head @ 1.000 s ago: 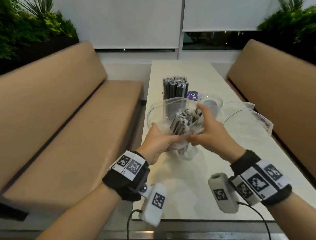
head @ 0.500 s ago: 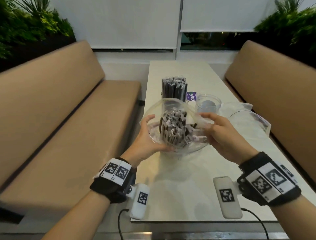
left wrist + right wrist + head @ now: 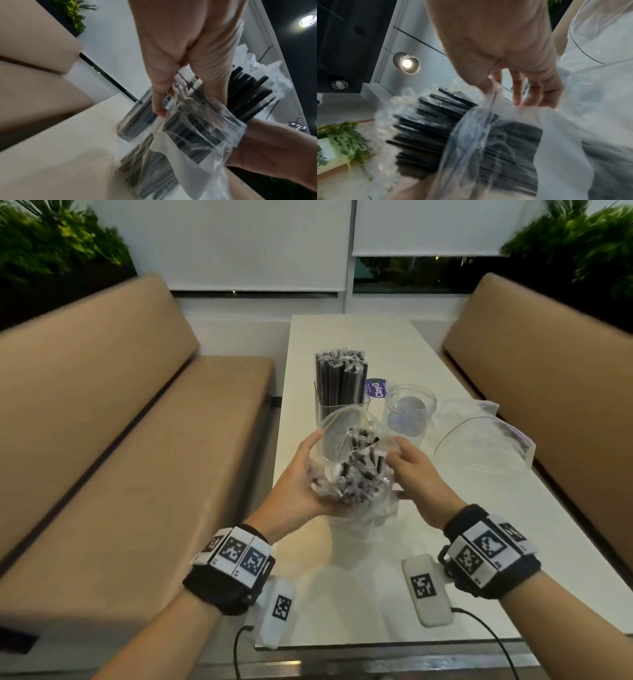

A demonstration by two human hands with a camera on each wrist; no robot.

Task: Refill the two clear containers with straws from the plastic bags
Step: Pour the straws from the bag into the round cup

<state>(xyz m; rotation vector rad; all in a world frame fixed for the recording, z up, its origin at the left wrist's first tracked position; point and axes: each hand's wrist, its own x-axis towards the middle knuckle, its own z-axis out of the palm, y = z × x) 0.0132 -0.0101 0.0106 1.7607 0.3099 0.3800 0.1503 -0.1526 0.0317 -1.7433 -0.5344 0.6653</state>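
Observation:
A clear plastic bag (image 3: 352, 477) full of black wrapped straws is held above the white table (image 3: 359, 577), close to me. My left hand (image 3: 305, 477) grips the bag from the left and below. My right hand (image 3: 406, 465) pinches the bag's open rim on the right. Straw ends (image 3: 429, 121) poke out of the bag's mouth (image 3: 205, 121). Behind the bag stand a square clear container (image 3: 340, 392) packed with upright black straws and a round clear container (image 3: 409, 412) with nothing in it.
An empty crumpled plastic bag (image 3: 479, 446) lies on the table's right side. A purple round sticker (image 3: 376, 388) sits between the containers. Tan benches (image 3: 137, 474) flank the table on both sides.
The bag's mouth, spread wide half a second ago, is now narrower. Both hands have come closer together around the bag, and the straw ends stick out of it.

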